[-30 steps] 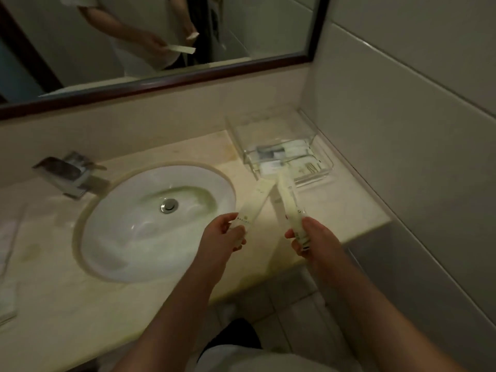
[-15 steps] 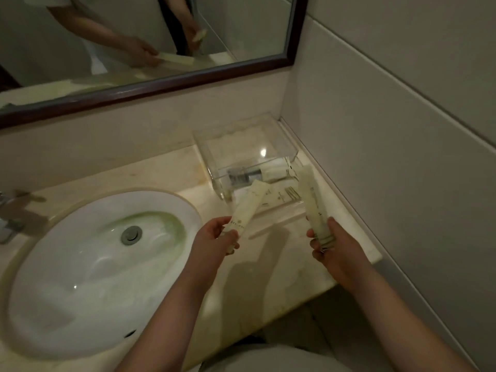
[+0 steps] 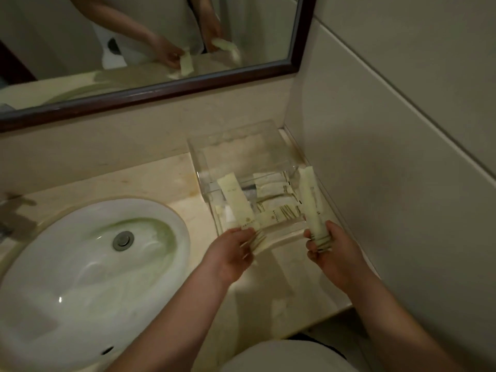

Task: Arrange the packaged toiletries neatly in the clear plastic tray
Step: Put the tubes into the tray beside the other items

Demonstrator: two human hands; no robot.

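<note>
Packaged toiletries (image 3: 271, 196) lie in the near end of the clear plastic tray (image 3: 241, 146), which sits on the worktop (image 3: 150, 178) in the corner beside the sink (image 3: 80, 264). Each hand is closed on 1 long pale packet: left hand (image 3: 230, 253) on the left packet (image 3: 236, 202), right hand (image 3: 332, 251) on the right packet (image 3: 312, 208), both angled over the tray.

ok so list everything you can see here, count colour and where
tray: one, clear plastic, back right corner of the counter
packets in tray: several, exact count unclear, pale cream, lying flat at its near end
held packets: two, pale cream, long, one per hand, over the tray
sink: one, white, left, set into the counter
drain plug: one, silver, in the sink
counter: one, beige
mirror: one, dark frame, back wall
hands: left and right, each gripping a packet's near end
</note>
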